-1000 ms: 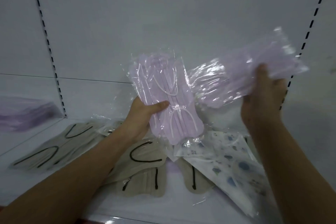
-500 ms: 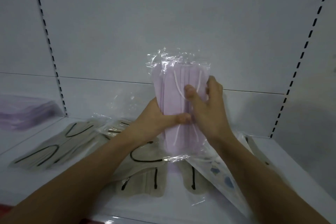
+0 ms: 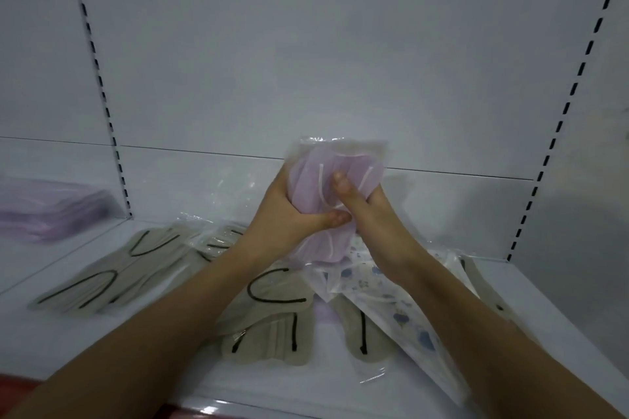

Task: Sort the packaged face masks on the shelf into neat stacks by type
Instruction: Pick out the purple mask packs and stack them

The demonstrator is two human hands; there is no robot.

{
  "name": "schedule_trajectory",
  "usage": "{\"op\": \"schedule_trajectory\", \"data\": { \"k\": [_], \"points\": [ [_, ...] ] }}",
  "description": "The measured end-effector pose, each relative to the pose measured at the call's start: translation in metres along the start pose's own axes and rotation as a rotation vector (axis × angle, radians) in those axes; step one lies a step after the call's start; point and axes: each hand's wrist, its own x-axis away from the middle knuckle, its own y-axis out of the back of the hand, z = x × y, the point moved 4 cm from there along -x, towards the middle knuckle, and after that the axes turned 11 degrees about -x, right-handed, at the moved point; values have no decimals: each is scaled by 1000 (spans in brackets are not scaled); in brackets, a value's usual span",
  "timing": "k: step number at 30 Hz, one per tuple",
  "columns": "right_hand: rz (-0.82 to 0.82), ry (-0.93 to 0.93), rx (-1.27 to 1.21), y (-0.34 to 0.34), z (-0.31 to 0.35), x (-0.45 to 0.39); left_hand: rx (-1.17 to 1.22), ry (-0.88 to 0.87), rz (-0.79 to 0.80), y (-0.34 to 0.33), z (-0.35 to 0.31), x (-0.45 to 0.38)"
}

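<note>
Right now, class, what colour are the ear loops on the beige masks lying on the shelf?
Black, clearest in the head view on the beige masks.

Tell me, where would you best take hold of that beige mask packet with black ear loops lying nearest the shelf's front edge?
Judging by its pose, take the beige mask packet by its near edge, coming from the shelf front. It lies flat and thin, so a pinch on the overhanging plastic suits it; its far end sits under the left forearm and other packets.

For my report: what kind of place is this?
Probably a shop: white metal shelf, slotted upright, packaged masks such as the purple packs gripped by left hand and right hand.
</note>
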Motion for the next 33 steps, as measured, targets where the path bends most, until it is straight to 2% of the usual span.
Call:
{"op": "schedule_trajectory", "data": {
  "k": [2, 4, 7, 9, 12, 16, 18, 23, 26, 30, 33],
  "points": [
    [10, -51, 32, 3, 0, 0, 12, 53, -10, -3, -6, 4],
    [-22, -109, 89, 8, 3, 0, 60, 91, -90, 3, -19, 4],
    [-89, -148, 196, 13, 11, 0, 322, 158, -290, 25, -40, -5],
    [-112, -186, 106, 10, 11, -2, 505, 178, -387, 38, -49, -8],
    [-155, -234, -140, -13, 14, -7, 582, 201, -440, 54, -55, -6],
    [-204, -170, 5, -40, 29, -28, 581, 197, -445, 110, -49, -8],
    [-221, -156, 97, -54, 33, -39, 502, 209, -452, 158, -37, -10],
    [-267, -183, 146, -118, 16, -62, -14, 292, -344, 269, 1, 4],
    [-283, -228, 40, -182, -9, -77, -107, 304, -420, 331, 25, 14],
    [-201, -265, -48, -283, -56, -102, -204, 340, -523, 424, 68, 23],
    [-215, -235, -3, -339, -93, -126, -488, 340, -571, 478, 104, 34]
  ]
}}
